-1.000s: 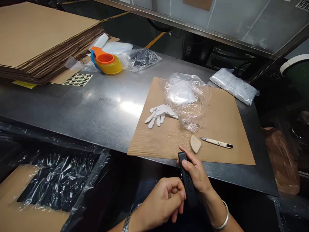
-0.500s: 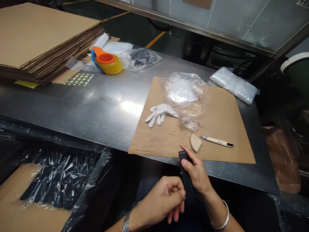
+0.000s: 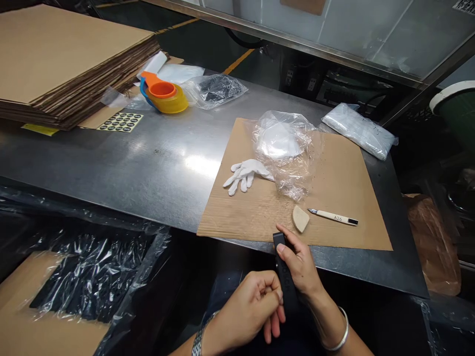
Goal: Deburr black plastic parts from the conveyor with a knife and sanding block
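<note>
Below the table's front edge, my right hand grips a long black plastic part with faint lettering along its face. My thumb presses on its upper end, and the index finger stretches behind it. My left hand is closed beside the part's left edge, thumb against curled fingers; what it pinches, if anything, is hidden. Just beyond the part, a beige wedge-shaped block lies on a cardboard sheet. A craft knife marked A26 rests right of the block, its blade pointing left.
On the cardboard are a white glove and a crumpled clear bag. Tape rolls, a sticker sheet and stacked cardboard stand left on the metal table. A wrapped packet lies right; a plastic-lined box stands lower left.
The view has shifted very slightly. Both hands keep nearly the same pose around the black part, and the things on the table stay in place.
</note>
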A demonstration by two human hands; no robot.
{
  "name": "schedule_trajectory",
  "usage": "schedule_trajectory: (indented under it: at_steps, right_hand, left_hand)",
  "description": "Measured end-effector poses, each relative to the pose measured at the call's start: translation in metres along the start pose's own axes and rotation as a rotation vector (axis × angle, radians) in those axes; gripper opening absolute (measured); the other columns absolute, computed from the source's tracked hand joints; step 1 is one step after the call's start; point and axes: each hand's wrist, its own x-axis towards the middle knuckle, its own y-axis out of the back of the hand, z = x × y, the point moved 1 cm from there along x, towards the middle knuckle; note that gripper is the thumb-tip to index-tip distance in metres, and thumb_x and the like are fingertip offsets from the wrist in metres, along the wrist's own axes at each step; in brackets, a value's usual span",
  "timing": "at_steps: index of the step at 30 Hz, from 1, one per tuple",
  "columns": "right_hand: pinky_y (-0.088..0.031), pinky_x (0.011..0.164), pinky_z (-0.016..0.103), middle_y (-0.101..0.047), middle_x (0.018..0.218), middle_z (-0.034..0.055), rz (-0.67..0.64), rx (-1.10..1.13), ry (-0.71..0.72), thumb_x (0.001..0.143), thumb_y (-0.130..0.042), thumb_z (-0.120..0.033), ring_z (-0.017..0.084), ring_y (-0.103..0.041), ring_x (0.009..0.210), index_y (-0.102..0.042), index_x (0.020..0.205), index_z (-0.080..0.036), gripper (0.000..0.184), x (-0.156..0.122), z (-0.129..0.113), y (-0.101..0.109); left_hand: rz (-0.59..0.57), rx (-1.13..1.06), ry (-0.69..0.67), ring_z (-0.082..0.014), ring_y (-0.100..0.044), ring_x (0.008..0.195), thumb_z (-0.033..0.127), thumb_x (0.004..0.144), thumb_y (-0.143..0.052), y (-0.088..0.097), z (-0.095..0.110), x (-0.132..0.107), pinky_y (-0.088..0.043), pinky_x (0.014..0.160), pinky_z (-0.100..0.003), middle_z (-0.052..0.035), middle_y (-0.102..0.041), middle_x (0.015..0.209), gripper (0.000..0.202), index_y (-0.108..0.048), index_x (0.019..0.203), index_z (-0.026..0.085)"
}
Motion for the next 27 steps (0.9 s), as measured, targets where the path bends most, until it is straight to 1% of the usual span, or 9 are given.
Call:
schedule_trajectory:
  at_steps: [3,5,8,11,13,15,20,24,27]
  right_hand:
    - [-0.045,0.082,0.035,-0.06,0.118,0.0068,-0.007,0.009,-0.02,0.078,-0.053,-0.035,0.023,-0.059,0.094,-0.052,0.126,-0.019,0.05,0.0004,-0.0003,-0.0001]
    - [-0.046,0.078,0.033,-0.061,0.114,0.0072,-0.006,0.011,-0.018,0.078,-0.052,-0.036,0.021,-0.06,0.088,-0.052,0.125,-0.018,0.05,0.0005,-0.0016,-0.0002]
    - [-0.045,0.072,0.029,-0.064,0.098,0.0049,-0.004,0.029,-0.008,0.078,-0.052,-0.035,0.019,-0.059,0.082,-0.054,0.124,-0.018,0.049,0.0005,-0.004,-0.0005]
    - [-0.043,0.062,0.026,-0.063,0.079,0.0018,-0.02,0.046,-0.024,0.078,-0.05,-0.034,0.015,-0.055,0.068,-0.052,0.125,-0.016,0.05,0.0004,-0.0052,-0.0006]
    - [-0.042,0.062,0.026,-0.063,0.076,0.0011,-0.023,0.045,-0.025,0.078,-0.05,-0.034,0.014,-0.053,0.065,-0.052,0.125,-0.015,0.05,0.0005,-0.005,-0.0003]
    - [-0.043,0.067,0.027,-0.064,0.082,0.0023,-0.017,0.041,-0.012,0.078,-0.051,-0.034,0.016,-0.056,0.073,-0.053,0.124,-0.015,0.049,0.0009,-0.004,0.0003]
    - [-0.044,0.084,0.035,-0.063,0.111,0.0056,-0.004,0.021,0.009,0.079,-0.052,-0.036,0.022,-0.059,0.094,-0.054,0.123,-0.019,0.047,0.0024,-0.0009,0.0019]
    - [-0.038,0.096,0.039,-0.06,0.12,0.0058,0.011,0.004,0.052,0.079,-0.054,-0.033,0.024,-0.053,0.111,-0.055,0.123,-0.019,0.046,0.0025,-0.0009,0.0021]
    - [-0.034,0.1,0.04,-0.058,0.124,0.0059,0.031,-0.021,0.078,0.078,-0.055,-0.031,0.025,-0.047,0.119,-0.055,0.123,-0.02,0.046,0.0022,-0.0007,0.0015]
  left_hand:
    - [-0.008,-0.017,-0.015,-0.0074,-0.053,0.039,0.021,0.076,-0.045,0.0004,-0.0008,0.0007,-0.038,0.035,-0.014,0.0002,-0.059,0.053,0.01,-0.047,0.067,0.017]
    - [-0.017,-0.019,-0.018,-0.0072,-0.053,0.038,0.022,0.076,-0.045,0.0008,-0.0002,0.0006,-0.038,0.035,-0.014,0.0,-0.059,0.054,0.011,-0.047,0.067,0.017]
    - [-0.022,-0.009,-0.02,-0.0073,-0.053,0.039,0.022,0.076,-0.046,0.0013,0.0022,-0.0001,-0.039,0.036,-0.015,-0.0002,-0.059,0.055,0.011,-0.047,0.066,0.017]
    - [-0.025,-0.002,-0.02,-0.0074,-0.053,0.039,0.023,0.076,-0.046,0.0016,0.0042,-0.0009,-0.039,0.036,-0.015,-0.0005,-0.059,0.055,0.012,-0.047,0.066,0.016]
    - [-0.029,-0.003,-0.023,-0.0076,-0.053,0.039,0.025,0.076,-0.047,0.0016,0.0043,-0.0011,-0.039,0.036,-0.016,-0.0006,-0.059,0.055,0.014,-0.047,0.065,0.017]
    - [-0.029,-0.004,-0.025,-0.0078,-0.053,0.039,0.027,0.076,-0.048,0.0016,0.0033,-0.0011,-0.039,0.036,-0.016,-0.0006,-0.059,0.054,0.016,-0.046,0.064,0.017]
    - [-0.043,-0.001,-0.022,-0.0073,-0.052,0.039,0.03,0.077,-0.051,0.0027,0.0,-0.0005,-0.039,0.036,-0.016,-0.0011,-0.06,0.055,0.02,-0.046,0.064,0.016]
    - [-0.049,0.005,-0.028,-0.0069,-0.052,0.039,0.031,0.078,-0.051,0.0035,-0.0012,0.001,-0.039,0.037,-0.016,-0.0015,-0.06,0.056,0.021,-0.046,0.065,0.015]
    - [-0.039,0.037,-0.039,-0.0067,-0.052,0.038,0.029,0.081,-0.046,0.0031,-0.0021,0.0029,-0.038,0.038,-0.016,-0.001,-0.06,0.055,0.02,-0.046,0.066,0.016]
